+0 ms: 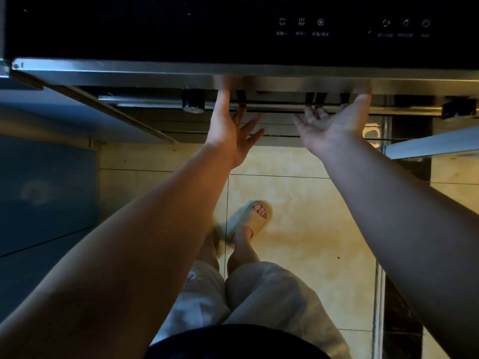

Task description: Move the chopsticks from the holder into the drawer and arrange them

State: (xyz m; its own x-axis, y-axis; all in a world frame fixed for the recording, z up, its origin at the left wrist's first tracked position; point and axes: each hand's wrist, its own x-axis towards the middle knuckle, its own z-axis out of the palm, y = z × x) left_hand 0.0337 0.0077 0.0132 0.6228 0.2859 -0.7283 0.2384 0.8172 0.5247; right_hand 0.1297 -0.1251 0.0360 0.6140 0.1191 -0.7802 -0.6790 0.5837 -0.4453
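A drawer front with a black glass panel and touch icons fills the top of the view. Its brushed steel lip runs along the lower edge. My left hand reaches up beneath the lip, palm up and fingers spread, with the thumb touching the underside. Further right, my right hand is under the lip the same way, fingers apart, the thumb on the steel and the fingertips in the dark gap behind. Neither hand holds anything. No chopsticks or holder are in view, and the drawer's inside is hidden.
Black round fittings sit under the lip at left and right. A grey-blue cabinet front stands at the left, and a steel edge juts in from the right. Below are the yellow tiled floor and my slippered foot.
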